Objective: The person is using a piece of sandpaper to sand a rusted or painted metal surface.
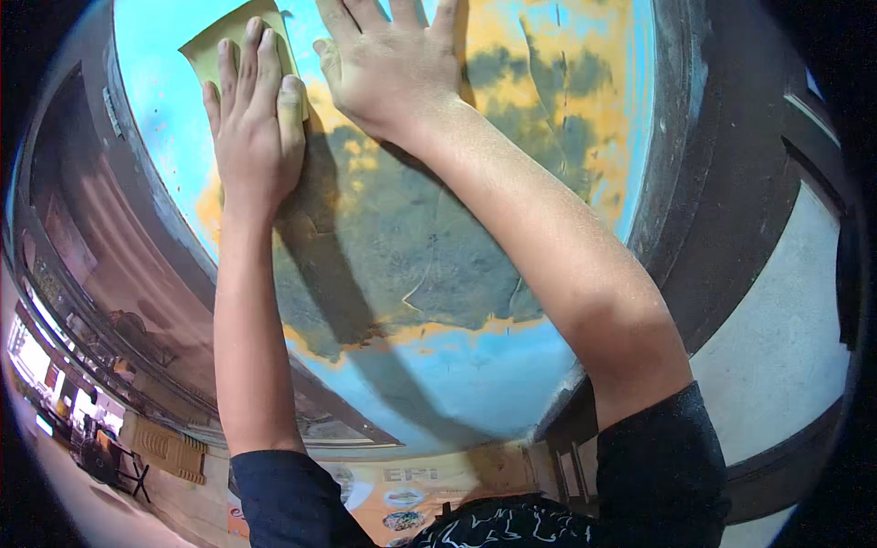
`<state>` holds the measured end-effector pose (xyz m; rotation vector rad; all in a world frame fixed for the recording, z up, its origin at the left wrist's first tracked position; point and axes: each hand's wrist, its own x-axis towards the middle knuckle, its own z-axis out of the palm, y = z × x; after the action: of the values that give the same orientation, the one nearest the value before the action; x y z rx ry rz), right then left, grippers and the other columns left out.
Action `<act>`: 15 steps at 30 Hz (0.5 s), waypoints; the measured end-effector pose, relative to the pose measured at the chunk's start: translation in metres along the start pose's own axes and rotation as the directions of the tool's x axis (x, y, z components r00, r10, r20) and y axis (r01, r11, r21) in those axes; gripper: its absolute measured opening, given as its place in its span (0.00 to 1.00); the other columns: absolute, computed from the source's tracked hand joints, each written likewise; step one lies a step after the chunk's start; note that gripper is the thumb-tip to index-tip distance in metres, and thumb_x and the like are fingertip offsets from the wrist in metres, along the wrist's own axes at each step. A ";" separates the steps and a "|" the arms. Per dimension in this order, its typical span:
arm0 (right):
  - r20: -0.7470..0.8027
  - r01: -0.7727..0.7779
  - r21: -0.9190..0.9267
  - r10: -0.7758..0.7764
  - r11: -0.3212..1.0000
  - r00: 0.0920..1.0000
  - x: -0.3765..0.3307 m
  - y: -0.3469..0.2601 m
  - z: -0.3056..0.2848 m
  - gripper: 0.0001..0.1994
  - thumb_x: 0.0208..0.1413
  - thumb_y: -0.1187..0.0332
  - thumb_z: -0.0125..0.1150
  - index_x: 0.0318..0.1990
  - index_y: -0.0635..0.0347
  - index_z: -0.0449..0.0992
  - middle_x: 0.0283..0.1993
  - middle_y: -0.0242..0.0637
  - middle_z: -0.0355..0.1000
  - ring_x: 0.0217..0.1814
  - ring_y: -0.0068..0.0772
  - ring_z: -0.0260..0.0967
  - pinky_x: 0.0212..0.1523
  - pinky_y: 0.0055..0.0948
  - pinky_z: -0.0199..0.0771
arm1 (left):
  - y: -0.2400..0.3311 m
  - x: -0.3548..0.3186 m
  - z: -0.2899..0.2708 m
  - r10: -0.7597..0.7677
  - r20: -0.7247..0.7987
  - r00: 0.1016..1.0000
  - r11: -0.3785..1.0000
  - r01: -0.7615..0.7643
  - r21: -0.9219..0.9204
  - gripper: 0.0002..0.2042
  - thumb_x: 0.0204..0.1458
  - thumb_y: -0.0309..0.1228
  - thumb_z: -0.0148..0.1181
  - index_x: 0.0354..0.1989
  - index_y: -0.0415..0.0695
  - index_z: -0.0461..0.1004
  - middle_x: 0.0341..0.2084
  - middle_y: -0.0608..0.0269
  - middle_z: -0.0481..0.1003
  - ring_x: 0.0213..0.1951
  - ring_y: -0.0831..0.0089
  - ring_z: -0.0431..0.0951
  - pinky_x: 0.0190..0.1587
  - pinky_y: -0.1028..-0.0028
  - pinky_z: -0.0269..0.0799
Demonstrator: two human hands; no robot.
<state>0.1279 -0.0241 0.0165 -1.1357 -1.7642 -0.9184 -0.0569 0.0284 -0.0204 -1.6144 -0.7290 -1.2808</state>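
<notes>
Flat under my left hand (254, 137) lies a yellowish sheet of sandpaper (203, 47), pressed against a painted panel (429, 247). The fingers stretch up over the sheet, and the thumb lies along its right edge. My right hand (393, 68) rests on the panel to the right of the sandpaper, fingers spread and holding nothing; its fingertips run up to the top edge of the view. The panel is light blue around the outside, with patchy orange and dark grey areas in the middle and a few crack-like lines. Pale dust coats my right forearm.
A dark frame (671, 137) borders the panel on both sides. Pale wall (776, 338) shows at the right. Below are a printed banner (402, 498) and, at the lower left, a tan plastic chair (164, 447) with furniture farther off.
</notes>
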 end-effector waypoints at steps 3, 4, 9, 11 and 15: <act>-0.009 -0.035 -0.054 0.035 0.998 0.999 0.002 -0.006 0.000 0.32 0.73 0.53 0.37 0.80 0.53 0.48 0.85 0.36 0.35 0.86 0.54 0.30 0.76 0.75 0.30 | 0.001 -0.015 -0.004 -0.018 0.022 1.000 1.000 0.018 0.009 0.26 0.70 0.39 0.43 0.75 0.48 0.60 0.77 0.66 0.54 0.79 0.58 0.46 0.77 0.48 0.36; -0.009 -0.033 -0.053 0.032 0.998 0.999 0.002 -0.010 -0.001 0.32 0.73 0.53 0.37 0.80 0.53 0.48 0.85 0.36 0.35 0.86 0.54 0.30 0.76 0.75 0.30 | 0.001 -0.023 -0.005 -0.033 0.035 0.999 0.999 0.033 0.015 0.26 0.70 0.39 0.44 0.75 0.48 0.61 0.77 0.66 0.55 0.79 0.57 0.46 0.77 0.47 0.36; 0.054 0.000 -0.108 0.006 0.994 0.999 0.005 -0.024 -0.003 0.32 0.73 0.52 0.33 0.80 0.51 0.46 0.86 0.37 0.33 0.86 0.53 0.28 0.78 0.72 0.30 | -0.006 -0.025 -0.009 -0.046 0.054 0.997 0.999 0.046 -0.001 0.26 0.69 0.40 0.45 0.75 0.48 0.61 0.78 0.66 0.53 0.79 0.56 0.46 0.77 0.47 0.38; 0.073 -0.010 -0.038 0.013 0.999 0.997 0.010 -0.030 -0.001 0.32 0.73 0.50 0.34 0.80 0.49 0.47 0.86 0.37 0.33 0.86 0.54 0.27 0.77 0.74 0.28 | -0.021 -0.009 -0.007 -0.013 -0.031 0.999 1.000 0.013 0.013 0.26 0.70 0.41 0.44 0.74 0.47 0.61 0.78 0.64 0.54 0.79 0.55 0.48 0.76 0.47 0.40; 0.003 -0.016 -0.040 0.017 0.999 1.000 0.017 -0.040 0.010 0.31 0.73 0.51 0.33 0.80 0.50 0.49 0.85 0.38 0.35 0.86 0.55 0.29 0.77 0.75 0.28 | -0.048 0.009 -0.007 0.046 -0.057 0.997 0.999 -0.044 0.025 0.26 0.71 0.42 0.42 0.74 0.46 0.62 0.78 0.62 0.53 0.79 0.57 0.46 0.77 0.48 0.38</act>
<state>0.0836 -0.0226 0.0220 -1.1760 -1.7436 -0.9462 -0.0989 0.0403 0.0022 -1.5600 -0.6670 -1.2761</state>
